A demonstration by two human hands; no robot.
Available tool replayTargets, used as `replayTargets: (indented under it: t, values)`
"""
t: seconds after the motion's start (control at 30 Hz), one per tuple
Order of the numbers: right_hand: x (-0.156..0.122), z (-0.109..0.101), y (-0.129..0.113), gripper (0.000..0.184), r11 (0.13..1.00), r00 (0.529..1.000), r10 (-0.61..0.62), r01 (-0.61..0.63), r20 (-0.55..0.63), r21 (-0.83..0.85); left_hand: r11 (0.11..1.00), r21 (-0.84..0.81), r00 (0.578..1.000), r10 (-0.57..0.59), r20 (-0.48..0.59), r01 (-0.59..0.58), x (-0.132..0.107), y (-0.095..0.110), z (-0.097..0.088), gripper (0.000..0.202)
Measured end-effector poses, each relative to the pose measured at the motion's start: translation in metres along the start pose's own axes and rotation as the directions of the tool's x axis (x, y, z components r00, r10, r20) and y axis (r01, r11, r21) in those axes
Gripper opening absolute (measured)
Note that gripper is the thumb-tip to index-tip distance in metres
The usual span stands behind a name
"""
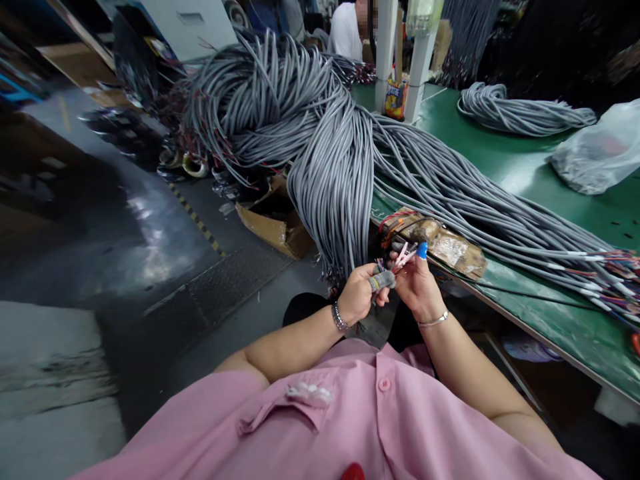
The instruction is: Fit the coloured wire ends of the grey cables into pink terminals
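My left hand is closed, with a grey knitted sleeve over one finger. Its fingers pinch the end of a cable, where thin coloured wires fan out at the thumb. My right hand is close beside it, a blue cover on one fingertip. Between its thumb and fingers is a small pink tool with two arms, like small snips or tweezers; its exact kind is unclear. Both hands meet in front of the table's near edge, below a large hanging bundle of grey cables.
More grey cables run along the green table to stripped ends at right. A taped cardboard block sits at the near edge. Beyond are a coil of cable and a plastic bag. An open carton stands below; a person is behind.
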State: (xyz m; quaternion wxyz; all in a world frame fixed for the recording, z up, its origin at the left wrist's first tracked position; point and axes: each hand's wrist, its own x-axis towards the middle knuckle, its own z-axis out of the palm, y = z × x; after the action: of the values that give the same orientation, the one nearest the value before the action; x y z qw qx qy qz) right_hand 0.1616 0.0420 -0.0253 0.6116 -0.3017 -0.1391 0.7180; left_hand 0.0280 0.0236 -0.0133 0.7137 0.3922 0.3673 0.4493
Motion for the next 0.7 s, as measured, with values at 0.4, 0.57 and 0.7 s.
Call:
replayTargets:
  t: [0.4, 0.57, 0.7]
  values:
    - [-0.008, 0.001, -0.009, 0.029, 0.993, 1.0, -0.022, 0.024, 0.021, -0.112, 0.993, -0.011, 0.992, 0.118, -0.046, -0.119, -0.011, -0.005, 0.001, 0.029]
    - [-0.009, 0.002, -0.005, 0.036, 0.968, 0.991, -0.127, 0.135, 0.05, -0.209, 0.995, 0.001, 0.991, 0.1, -0.093, -0.101, -0.008, -0.001, 0.006, 0.031]
    - [-0.009, 0.004, -0.008, 0.031, 0.977, 0.996, -0.093, 0.094, 0.014, -0.192, 0.996, 0.008, 0.99, 0.092, -0.103, -0.092, -0.006, -0.002, 0.007, 0.031]
